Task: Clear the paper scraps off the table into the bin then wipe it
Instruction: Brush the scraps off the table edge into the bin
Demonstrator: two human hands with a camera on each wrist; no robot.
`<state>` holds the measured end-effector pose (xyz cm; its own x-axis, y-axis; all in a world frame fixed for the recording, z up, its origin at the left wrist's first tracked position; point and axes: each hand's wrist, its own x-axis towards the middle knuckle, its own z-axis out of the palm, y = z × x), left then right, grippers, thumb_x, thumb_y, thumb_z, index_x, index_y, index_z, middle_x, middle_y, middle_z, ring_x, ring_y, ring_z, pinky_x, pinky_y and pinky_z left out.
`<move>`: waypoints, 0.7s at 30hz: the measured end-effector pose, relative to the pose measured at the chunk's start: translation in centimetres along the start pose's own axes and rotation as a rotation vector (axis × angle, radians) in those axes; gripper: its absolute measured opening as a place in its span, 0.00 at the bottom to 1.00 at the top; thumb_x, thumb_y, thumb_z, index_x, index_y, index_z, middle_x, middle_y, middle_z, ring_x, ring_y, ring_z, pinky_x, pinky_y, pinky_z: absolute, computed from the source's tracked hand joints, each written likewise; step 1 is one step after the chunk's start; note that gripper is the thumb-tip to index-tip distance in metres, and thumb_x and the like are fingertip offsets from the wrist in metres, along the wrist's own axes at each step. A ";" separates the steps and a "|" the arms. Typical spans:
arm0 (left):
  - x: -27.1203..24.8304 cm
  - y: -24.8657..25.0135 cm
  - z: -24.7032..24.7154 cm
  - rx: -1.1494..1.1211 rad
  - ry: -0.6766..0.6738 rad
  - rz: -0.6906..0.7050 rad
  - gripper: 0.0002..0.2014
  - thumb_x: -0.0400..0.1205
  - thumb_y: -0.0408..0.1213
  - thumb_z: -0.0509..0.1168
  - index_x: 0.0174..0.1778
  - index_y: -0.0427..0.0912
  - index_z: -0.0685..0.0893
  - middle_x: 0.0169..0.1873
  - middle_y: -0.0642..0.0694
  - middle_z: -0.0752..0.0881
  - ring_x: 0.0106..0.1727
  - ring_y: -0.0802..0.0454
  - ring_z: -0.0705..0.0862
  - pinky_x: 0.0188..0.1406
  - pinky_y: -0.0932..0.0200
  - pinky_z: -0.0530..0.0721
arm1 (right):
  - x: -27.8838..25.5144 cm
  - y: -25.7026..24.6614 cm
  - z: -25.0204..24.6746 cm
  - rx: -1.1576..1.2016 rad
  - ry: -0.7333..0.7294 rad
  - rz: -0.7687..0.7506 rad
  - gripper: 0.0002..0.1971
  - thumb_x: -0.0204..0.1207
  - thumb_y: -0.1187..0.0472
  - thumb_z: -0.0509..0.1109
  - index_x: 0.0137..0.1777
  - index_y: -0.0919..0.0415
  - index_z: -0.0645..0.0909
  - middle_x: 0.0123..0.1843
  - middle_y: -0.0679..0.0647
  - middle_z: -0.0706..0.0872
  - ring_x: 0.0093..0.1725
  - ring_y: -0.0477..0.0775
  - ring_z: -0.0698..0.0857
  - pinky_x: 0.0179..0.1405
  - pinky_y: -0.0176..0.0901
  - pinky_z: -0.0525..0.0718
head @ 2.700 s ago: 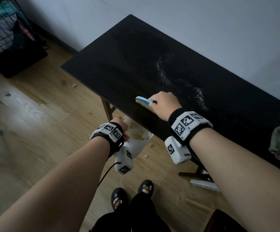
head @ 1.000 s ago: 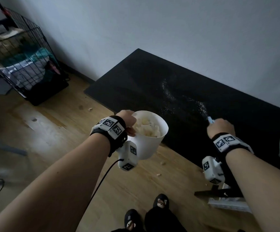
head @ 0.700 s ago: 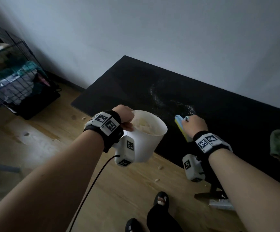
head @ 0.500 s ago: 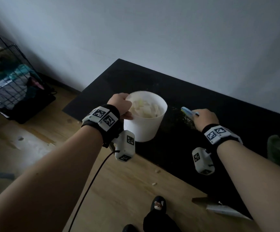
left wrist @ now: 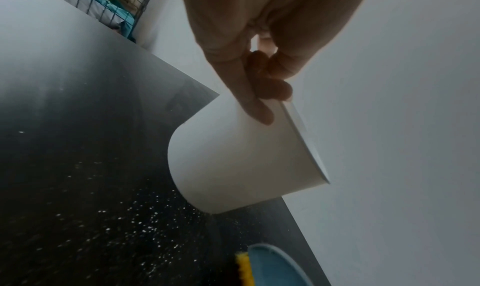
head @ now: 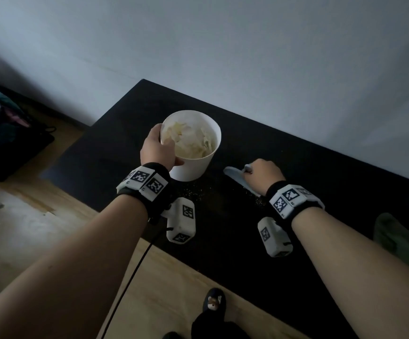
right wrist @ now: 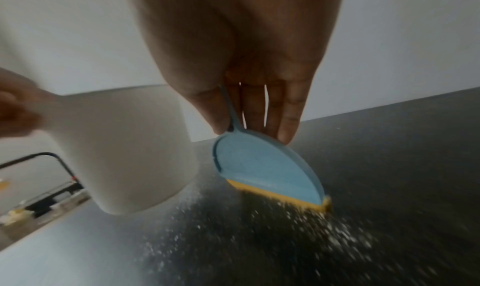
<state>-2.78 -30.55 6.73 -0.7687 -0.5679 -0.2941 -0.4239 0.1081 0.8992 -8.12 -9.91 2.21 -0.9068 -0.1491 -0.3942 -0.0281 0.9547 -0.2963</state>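
Two hands at work on the black table (head: 345,192). Left hand (head: 157,148) pinching the near-left rim of the white bin (head: 193,165), thumb outside on the wall, fingers (left wrist: 270,89) hooked over the lip. Bin low at the tabletop's left part, near its far edge, scraps (head: 188,140) heaped inside; in the left wrist view tilted, base close to the surface, contact not certain. Right hand (head: 263,173) clamped on the blue brush (right wrist: 265,173), thumb and fingers closed round its thin handle, yellow bristles (right wrist: 280,199) down on the dark top just right of the bin. Fine white crumbs (right wrist: 259,239) strewn on the table between bin and brush and nearer. Green cloth (head: 399,243) lying at the near right of the table, well apart from both hands.

Judged light and thin-walled, this bin: easily squeezed out of round, easily tipped by a one-sided rim pinch. Better taken lower on the wall, or kept pinched at the rim with the base planted. Scraps themselves near weightless, prone to scatter under a fast stroke. Brush stiff in the back, soft at the bristles; short, slow sweeps toward the bin likely best. Cloth limp, graspable anywhere by bunching.
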 end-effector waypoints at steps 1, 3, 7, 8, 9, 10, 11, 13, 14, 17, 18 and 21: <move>0.2 0.1 0.3 0.000 0.004 0.002 0.23 0.83 0.30 0.55 0.73 0.53 0.72 0.55 0.53 0.77 0.28 0.50 0.87 0.44 0.49 0.91 | 0.3 -0.1 -0.4 0.034 0.026 -0.012 0.17 0.81 0.54 0.61 0.35 0.62 0.80 0.32 0.56 0.79 0.37 0.60 0.80 0.33 0.43 0.72; 0.7 0.3 0.6 -0.005 0.014 0.003 0.23 0.83 0.30 0.55 0.73 0.53 0.73 0.54 0.54 0.77 0.25 0.53 0.87 0.45 0.49 0.91 | 0.3 0.2 -1.6 0.087 0.135 -0.002 0.21 0.81 0.55 0.61 0.26 0.60 0.72 0.29 0.57 0.77 0.37 0.61 0.80 0.34 0.43 0.70; 1.4 0.3 0.7 -0.021 0.028 0.002 0.23 0.81 0.29 0.54 0.71 0.53 0.75 0.54 0.54 0.78 0.24 0.53 0.87 0.48 0.45 0.90 | -0.4 1.5 -2.6 -0.006 0.211 0.070 0.15 0.83 0.57 0.59 0.47 0.67 0.85 0.48 0.65 0.88 0.52 0.66 0.86 0.42 0.42 0.71; 1.5 0.3 0.7 -0.023 0.026 0.001 0.24 0.81 0.29 0.54 0.72 0.52 0.74 0.54 0.53 0.78 0.26 0.52 0.87 0.48 0.45 0.90 | -0.6 1.4 -2.1 -0.038 0.167 0.087 0.16 0.83 0.57 0.59 0.52 0.67 0.85 0.52 0.65 0.88 0.54 0.66 0.86 0.42 0.42 0.72; 1.6 0.3 0.6 -0.021 0.023 0.000 0.24 0.81 0.29 0.54 0.72 0.52 0.74 0.55 0.53 0.78 0.27 0.50 0.87 0.48 0.45 0.90 | -0.9 1.1 -1.4 -0.062 0.111 0.091 0.17 0.83 0.56 0.60 0.54 0.67 0.85 0.53 0.64 0.88 0.54 0.65 0.87 0.42 0.42 0.73; 1.8 0.3 0.6 -0.021 0.024 -0.002 0.24 0.81 0.28 0.54 0.73 0.51 0.74 0.55 0.53 0.78 0.28 0.49 0.87 0.47 0.45 0.90 | -1.2 0.4 -0.6 -0.076 0.052 0.082 0.17 0.82 0.55 0.60 0.55 0.66 0.85 0.53 0.63 0.88 0.53 0.65 0.87 0.43 0.42 0.75; 1.8 0.2 0.5 -0.023 0.026 -0.009 0.24 0.81 0.28 0.54 0.73 0.51 0.74 0.55 0.52 0.78 0.28 0.48 0.87 0.47 0.46 0.91 | -1.4 -0.3 0.1 -0.084 0.008 0.059 0.17 0.82 0.54 0.60 0.55 0.65 0.85 0.52 0.62 0.88 0.52 0.64 0.87 0.43 0.42 0.76; 1.9 0.1 0.4 -0.027 0.026 -0.021 0.24 0.81 0.28 0.54 0.72 0.51 0.74 0.54 0.52 0.78 0.27 0.47 0.86 0.47 0.48 0.90 | -1.8 -1.9 0.9 -0.066 -0.028 0.009 0.17 0.82 0.51 0.60 0.51 0.64 0.84 0.44 0.59 0.86 0.45 0.61 0.85 0.42 0.43 0.76; 1.9 0.0 0.3 -0.029 0.025 -0.024 0.24 0.81 0.28 0.54 0.72 0.51 0.74 0.53 0.53 0.78 0.27 0.47 0.86 0.47 0.48 0.91 | -1.9 -2.5 0.9 -0.034 -0.032 -0.006 0.17 0.83 0.51 0.60 0.45 0.63 0.82 0.38 0.56 0.82 0.40 0.58 0.82 0.41 0.43 0.75; 1.9 -0.1 -0.1 -0.030 0.028 -0.030 0.24 0.81 0.28 0.54 0.72 0.51 0.74 0.54 0.52 0.77 0.26 0.47 0.86 0.44 0.50 0.91 | -2.0 -2.5 -0.2 0.003 0.039 0.015 0.17 0.84 0.51 0.58 0.40 0.62 0.78 0.34 0.54 0.79 0.38 0.57 0.82 0.40 0.44 0.75; 1.9 -0.2 -0.3 -0.029 0.031 -0.031 0.24 0.81 0.28 0.55 0.73 0.51 0.74 0.54 0.52 0.77 0.27 0.48 0.86 0.44 0.51 0.91 | -2.1 -2.0 -0.6 -0.025 0.088 0.030 0.17 0.84 0.51 0.58 0.46 0.64 0.82 0.38 0.57 0.82 0.43 0.61 0.85 0.41 0.44 0.75; 1.7 -0.3 -0.7 -0.028 0.026 -0.025 0.25 0.81 0.28 0.55 0.73 0.51 0.73 0.54 0.53 0.78 0.27 0.47 0.86 0.45 0.49 0.91 | -2.5 0.2 -1.2 -0.093 0.176 0.123 0.16 0.83 0.54 0.59 0.56 0.64 0.84 0.51 0.62 0.87 0.52 0.64 0.86 0.42 0.44 0.76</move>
<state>-3.66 -32.10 6.22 -0.7452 -0.5916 -0.3078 -0.4286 0.0712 0.9007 -6.31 -9.02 4.15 -0.9650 0.0091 -0.2622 0.0556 0.9838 -0.1705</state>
